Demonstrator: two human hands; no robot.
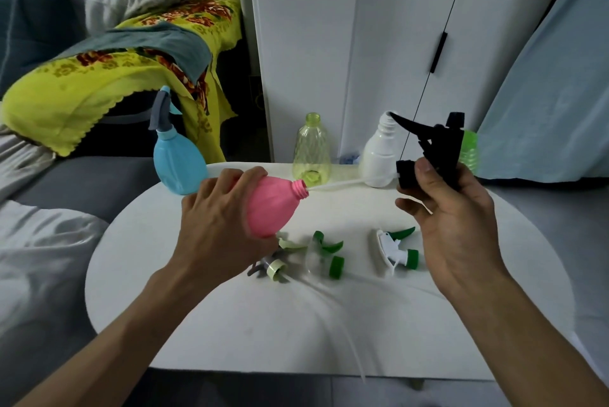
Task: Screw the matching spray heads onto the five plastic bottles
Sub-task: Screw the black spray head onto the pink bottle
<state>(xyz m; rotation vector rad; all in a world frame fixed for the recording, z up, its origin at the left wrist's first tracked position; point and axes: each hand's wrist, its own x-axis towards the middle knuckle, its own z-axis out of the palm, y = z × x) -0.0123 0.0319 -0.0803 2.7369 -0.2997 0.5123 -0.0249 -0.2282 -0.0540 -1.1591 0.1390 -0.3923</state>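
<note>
My left hand (217,225) grips a pink bottle (273,205), tilted with its open neck pointing right. My right hand (454,209) holds a black spray head (435,146) above the table; its white dip tube (336,184) reaches left to the pink bottle's mouth. A blue bottle (179,162) with a grey and blue spray head on it stands at the back left. Open-necked, a clear yellow-green bottle (311,149) and a white bottle (379,152) stand at the back. A green bottle (469,149) shows partly behind my right hand.
Three loose spray heads lie on the white oval table (329,324): a pale green one (275,261), a clear one with green collar (324,256) and a white and green one (395,250). A grey sofa is left, a white cabinet behind.
</note>
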